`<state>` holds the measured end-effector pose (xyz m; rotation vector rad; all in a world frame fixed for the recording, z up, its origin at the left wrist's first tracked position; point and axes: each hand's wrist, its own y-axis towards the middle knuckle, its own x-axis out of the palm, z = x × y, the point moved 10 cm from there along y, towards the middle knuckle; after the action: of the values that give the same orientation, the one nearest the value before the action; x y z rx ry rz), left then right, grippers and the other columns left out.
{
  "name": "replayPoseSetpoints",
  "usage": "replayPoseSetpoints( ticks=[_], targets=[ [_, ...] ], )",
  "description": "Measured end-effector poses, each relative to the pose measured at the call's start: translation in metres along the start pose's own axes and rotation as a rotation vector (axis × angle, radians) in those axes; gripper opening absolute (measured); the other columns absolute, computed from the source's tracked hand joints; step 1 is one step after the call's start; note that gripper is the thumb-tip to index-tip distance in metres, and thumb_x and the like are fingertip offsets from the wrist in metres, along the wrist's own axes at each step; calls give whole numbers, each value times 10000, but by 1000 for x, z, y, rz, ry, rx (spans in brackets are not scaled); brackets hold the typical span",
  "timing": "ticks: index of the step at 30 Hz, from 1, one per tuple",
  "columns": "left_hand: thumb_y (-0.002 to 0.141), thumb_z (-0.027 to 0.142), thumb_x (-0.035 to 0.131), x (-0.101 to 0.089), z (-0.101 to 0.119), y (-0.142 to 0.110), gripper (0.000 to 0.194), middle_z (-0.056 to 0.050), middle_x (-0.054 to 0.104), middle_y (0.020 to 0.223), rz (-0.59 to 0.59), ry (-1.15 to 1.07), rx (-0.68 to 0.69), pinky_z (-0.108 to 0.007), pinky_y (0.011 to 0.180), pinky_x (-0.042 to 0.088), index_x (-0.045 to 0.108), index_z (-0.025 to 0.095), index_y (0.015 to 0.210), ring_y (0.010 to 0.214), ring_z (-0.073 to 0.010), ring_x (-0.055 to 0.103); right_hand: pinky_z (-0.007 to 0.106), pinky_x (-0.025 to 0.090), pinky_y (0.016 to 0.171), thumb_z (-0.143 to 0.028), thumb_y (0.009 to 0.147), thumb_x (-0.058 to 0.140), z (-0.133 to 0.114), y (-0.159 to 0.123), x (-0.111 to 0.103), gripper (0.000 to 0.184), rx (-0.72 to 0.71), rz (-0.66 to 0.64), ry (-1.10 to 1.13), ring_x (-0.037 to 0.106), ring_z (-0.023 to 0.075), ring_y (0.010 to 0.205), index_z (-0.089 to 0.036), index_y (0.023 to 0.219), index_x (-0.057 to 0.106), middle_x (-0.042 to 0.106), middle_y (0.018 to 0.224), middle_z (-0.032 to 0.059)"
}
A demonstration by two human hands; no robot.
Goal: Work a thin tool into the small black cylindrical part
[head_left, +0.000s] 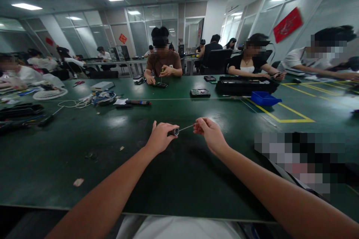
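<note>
Both my arms reach out over a dark green table (179, 179). My left hand (160, 137) is closed round a small dark handle with a round metal end (174, 132). A thin metal rod (186, 127) runs from that end to the right. My right hand (209, 131) pinches the rod's far tip between its fingertips. The two hands are a short way apart, held just above the tabletop.
A blue bin (264, 99) and a long black tray (242, 85) stand at the back right, beside yellow floor-style tape lines (283, 116). A hard drive (200, 92), pens (137, 102), cables (75, 103) and a white fan (50, 93) lie further back. Several people sit around the table.
</note>
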<state>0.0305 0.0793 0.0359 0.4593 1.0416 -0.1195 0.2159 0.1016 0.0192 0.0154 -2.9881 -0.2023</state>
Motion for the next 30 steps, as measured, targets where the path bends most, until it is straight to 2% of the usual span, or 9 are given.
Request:
replayPoseSetpoints(
  ticks=[7,10,14,17,23,30],
  targets=[
    [827,320,712,-2,-1,1,377,-38,677,1159,21,-37,-29,-636,1131,128,644,309,1198,1122,-254,558,368,537,781,-442,900,557,-29,-11,7,239,-231,-46,-219,663,189,794,-219,965,613,681,856,38],
    [833,328,702,-4,-5,1,384,-46,676,1164,32,-39,-53,-635,1135,124,640,304,1211,1125,-261,559,383,524,811,-402,915,546,-43,-21,17,207,-319,-112,-366,681,220,873,-240,1019,623,708,906,47],
    [847,295,681,-9,-5,0,369,-39,662,1209,64,-30,-43,-637,1137,118,638,318,1212,1170,-265,538,393,512,769,-381,925,537,-56,-32,24,194,-414,-125,-550,685,242,858,-249,1018,644,723,903,54],
    [852,283,674,-12,-4,0,357,-32,655,1230,87,-26,-26,-630,1143,106,640,321,1206,1186,-258,531,383,514,771,-377,934,521,-55,-31,24,190,-400,-123,-539,691,233,861,-244,1003,638,727,899,50],
    [845,288,684,-10,-6,1,362,-41,663,1211,65,-26,-56,-637,1127,140,643,312,1203,1166,-264,540,369,532,801,-382,919,533,-41,-20,18,182,-268,-116,-360,697,200,835,-224,953,617,717,861,38],
    [843,319,685,-9,-4,0,380,-40,666,1196,44,-35,-54,-623,1132,157,635,315,1219,1149,-269,549,376,532,818,-416,897,561,-41,-19,18,216,-251,-107,-290,695,200,842,-222,968,623,718,877,44]
  ],
)
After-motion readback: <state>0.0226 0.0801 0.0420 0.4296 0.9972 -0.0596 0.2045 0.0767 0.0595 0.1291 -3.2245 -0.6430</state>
